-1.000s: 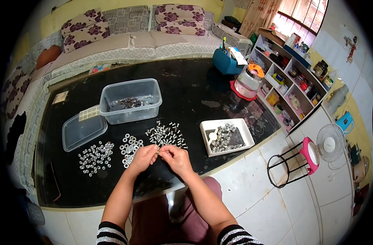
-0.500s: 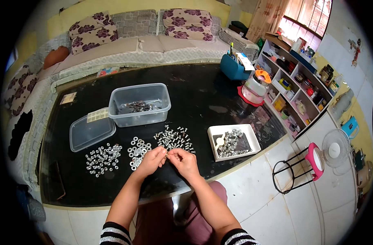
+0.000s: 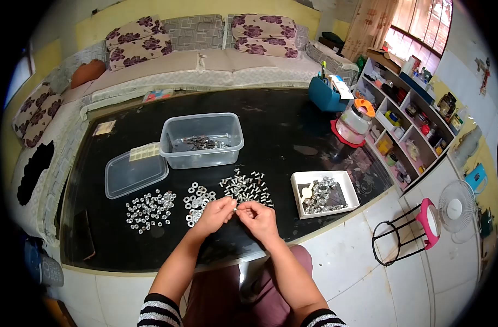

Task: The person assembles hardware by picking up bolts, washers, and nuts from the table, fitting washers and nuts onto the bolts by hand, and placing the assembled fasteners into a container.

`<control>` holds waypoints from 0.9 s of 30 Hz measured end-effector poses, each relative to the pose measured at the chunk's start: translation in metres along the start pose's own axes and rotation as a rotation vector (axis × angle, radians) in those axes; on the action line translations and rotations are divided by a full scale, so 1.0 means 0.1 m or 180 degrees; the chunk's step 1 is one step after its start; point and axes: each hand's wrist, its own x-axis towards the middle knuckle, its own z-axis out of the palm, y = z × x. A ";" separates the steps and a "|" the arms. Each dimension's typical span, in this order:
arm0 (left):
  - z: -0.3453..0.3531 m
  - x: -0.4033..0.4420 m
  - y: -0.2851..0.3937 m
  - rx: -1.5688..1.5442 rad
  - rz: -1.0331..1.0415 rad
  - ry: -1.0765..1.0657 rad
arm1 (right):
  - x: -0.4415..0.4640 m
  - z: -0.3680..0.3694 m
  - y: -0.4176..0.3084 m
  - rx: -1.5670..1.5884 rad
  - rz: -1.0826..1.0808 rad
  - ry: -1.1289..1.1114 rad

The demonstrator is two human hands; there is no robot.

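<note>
My left hand (image 3: 217,214) and my right hand (image 3: 258,219) meet fingertip to fingertip over the near edge of the black table. Both are closed in a pinch on a small shiny metal fastener (image 3: 236,209), mostly covered by the fingers. Just beyond them lies a pile of short bolts (image 3: 246,186). Flat washers (image 3: 195,199) are spread beside my left hand, and a group of nuts (image 3: 151,210) sits further left. To the right, a white box (image 3: 296,185) holds shiny metal fasteners (image 3: 326,197) and a pale round-headed piece (image 3: 306,193).
A clear plastic tub (image 3: 203,159) with dark metal pieces stands behind the piles, its lid (image 3: 130,177) at its left. A phone (image 3: 85,242) lies near the left edge. Further back are a teal holder (image 3: 326,97) and a jar (image 3: 353,125). A stool (image 3: 426,223) stands right.
The camera view has shifted, so the scene sits further right. My hands stay together at the same place by the bolts, with only small finger movement.
</note>
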 end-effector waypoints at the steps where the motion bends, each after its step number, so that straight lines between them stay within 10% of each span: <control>1: 0.03 0.00 0.01 -0.0143 0.0150 0.0054 | 0.01 -0.02 -0.02 -0.0029 0.0064 -0.0001; 27: 0.02 -0.02 0.06 -0.0126 -0.0316 -0.0076 | 0.00 -0.03 -0.04 0.0059 0.0104 -0.0079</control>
